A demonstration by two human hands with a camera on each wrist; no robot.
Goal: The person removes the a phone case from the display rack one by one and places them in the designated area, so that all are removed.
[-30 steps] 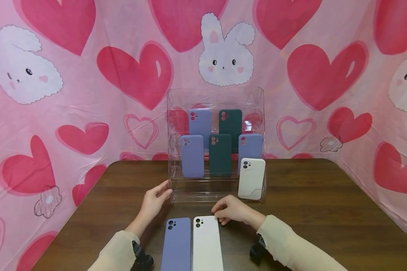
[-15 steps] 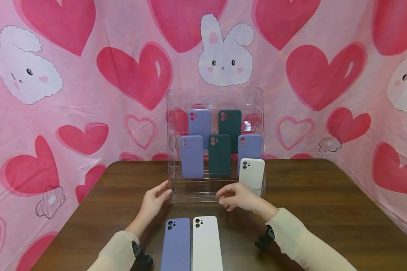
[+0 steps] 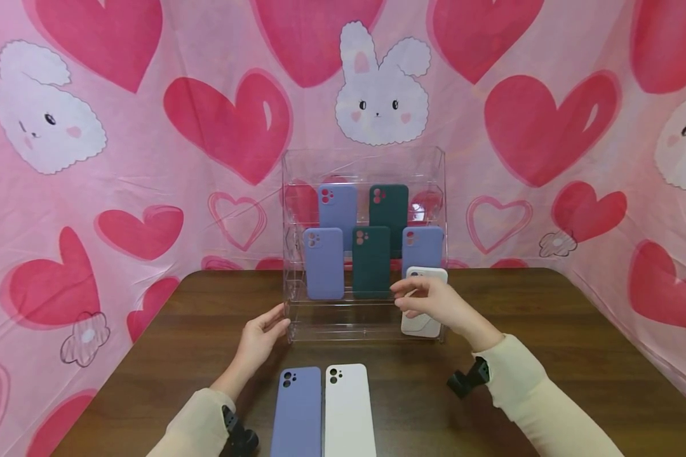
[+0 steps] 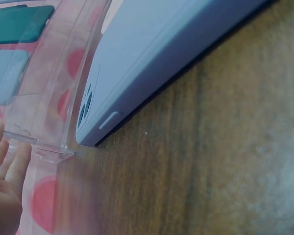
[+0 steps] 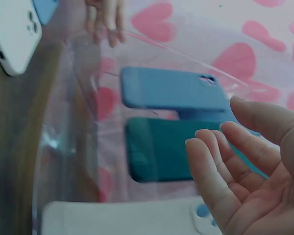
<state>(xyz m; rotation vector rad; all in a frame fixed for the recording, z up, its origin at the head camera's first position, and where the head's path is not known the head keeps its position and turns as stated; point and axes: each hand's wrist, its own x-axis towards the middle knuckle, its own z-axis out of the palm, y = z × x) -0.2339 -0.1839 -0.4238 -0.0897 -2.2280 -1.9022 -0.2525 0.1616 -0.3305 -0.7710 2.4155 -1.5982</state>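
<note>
In the head view a clear acrylic display rack (image 3: 320, 320) holds upright phone cases on its tiers. My left hand (image 3: 261, 331) rests with fairly straight fingers against the rack's lower left side. My right hand (image 3: 431, 303) hovers before the white phone case (image 3: 422, 325) at the lower right, partly covering it. Its fingers are loosely bent, with nothing between them in the right wrist view. Beside that hand stand a green phone case (image 3: 370, 263) and a purple phone case (image 3: 422, 244). Another purple case (image 3: 324, 263) stands at the left of that tier.
On the wooden table (image 3: 526, 368) in front of the rack lie a purple phone case (image 3: 298, 412) and a white phone case (image 3: 350, 412), side by side. The rack's upper tier has a purple case (image 3: 337, 204) and a green case (image 3: 390, 203). A pink heart-patterned cloth (image 3: 217, 38) hangs behind.
My right hand has moved from the top of the white case on the table up and rightward to the white case in the rack. My left hand has stayed at the rack.
</note>
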